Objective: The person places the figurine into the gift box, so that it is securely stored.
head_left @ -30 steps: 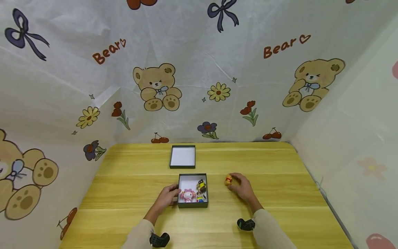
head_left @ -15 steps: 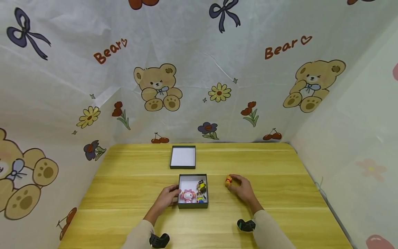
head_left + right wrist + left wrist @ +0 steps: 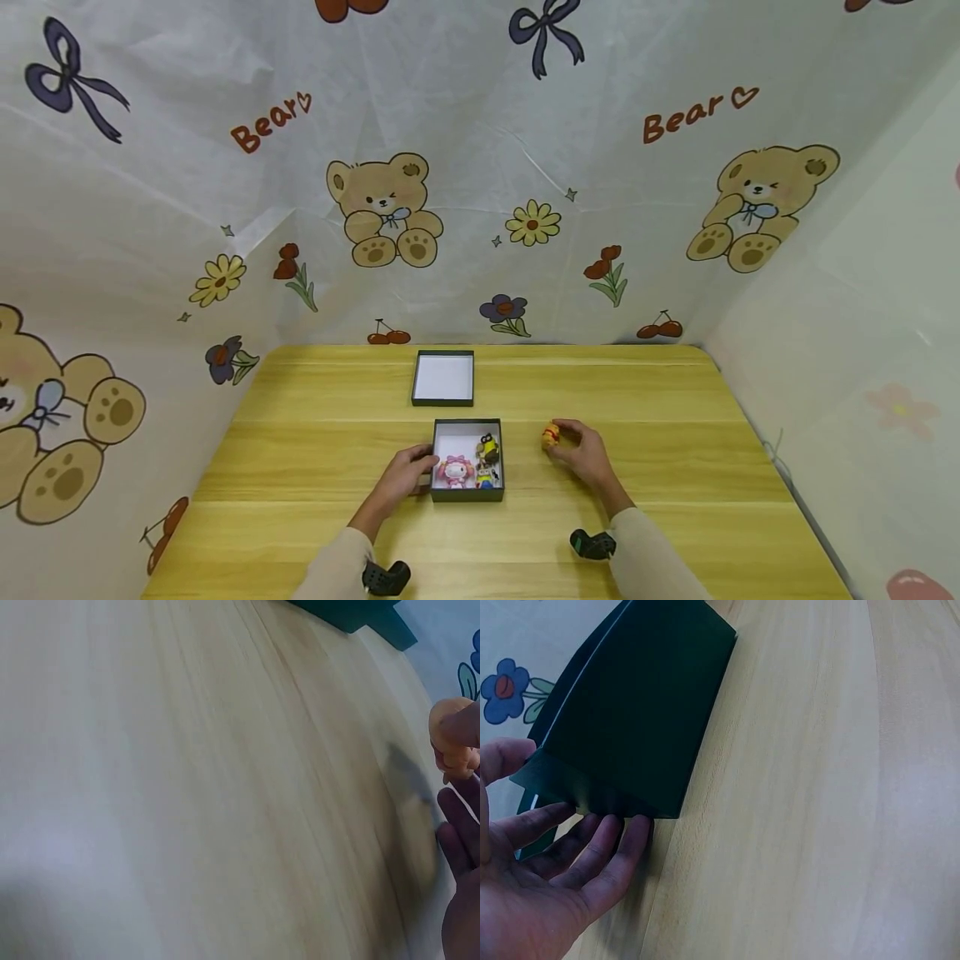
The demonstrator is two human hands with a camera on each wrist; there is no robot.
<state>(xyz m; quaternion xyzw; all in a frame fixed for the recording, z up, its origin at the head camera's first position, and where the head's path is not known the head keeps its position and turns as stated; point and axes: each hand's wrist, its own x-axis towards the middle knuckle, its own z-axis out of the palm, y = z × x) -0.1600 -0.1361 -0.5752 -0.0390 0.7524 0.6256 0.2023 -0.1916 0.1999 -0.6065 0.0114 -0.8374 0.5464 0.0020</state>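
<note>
My left hand (image 3: 406, 472) holds the left wall of an open dark green box (image 3: 468, 495), thumb at the rim and fingertips against the outside, as the left wrist view shows. Inside the white-lined box lie a pink figurine (image 3: 455, 472) with a bow and, on the right, two yellow-and-blue figurines, the upper one (image 3: 488, 448) a minion and the lower one (image 3: 485, 477) too small to make out. To the right of the box, my right hand (image 3: 588, 455) pinches a small orange-yellow bear figurine (image 3: 551, 435) with a red top between thumb and fingers. Its lower end is close to the tabletop; contact is unclear.
Behind the box lies a matching lid (image 3: 443, 377), white inside face up. The wooden table (image 3: 337, 400) meets a bear-printed cloth (image 3: 465, 267) along its back edge. A plain pale wall (image 3: 847, 350) bounds the right side.
The bear figurine has turned slightly in my right hand. Both hands, the box and the lid keep their places; the head view has shifted a little.
</note>
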